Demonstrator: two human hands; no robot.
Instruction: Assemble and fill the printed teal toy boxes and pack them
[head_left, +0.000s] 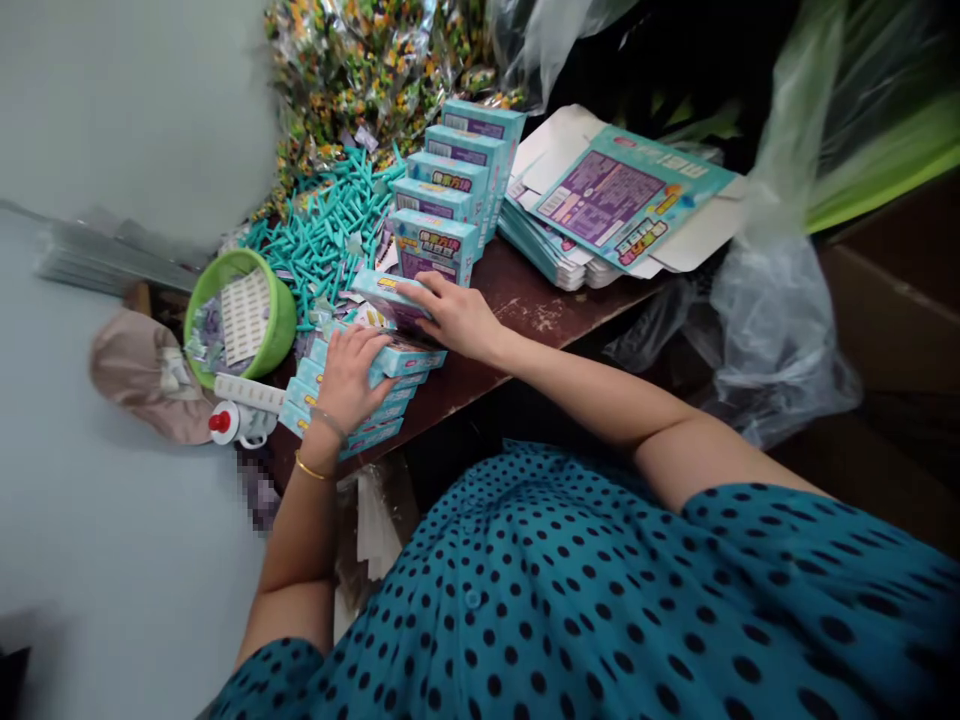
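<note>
Dotted shirt point(480, 580) nearest; I note right fingers point(429, 290) gripping a tilted box point(373, 285), left fingers point(351, 345) over the box row point(396, 400), grip unclear, edges best kept square.

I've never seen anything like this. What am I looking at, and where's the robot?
There's no robot here: these are a person's own bare hands, seen from one camera worn on the head, looking forward and down.

The right hand touches a tilted turquoise box. The left hand rests on a row of similar boxes; how firm its grip is, I can't tell.

On the brown table are also upright boxes, flattened cartons, a heap of turquoise pieces and a green tub.
</note>
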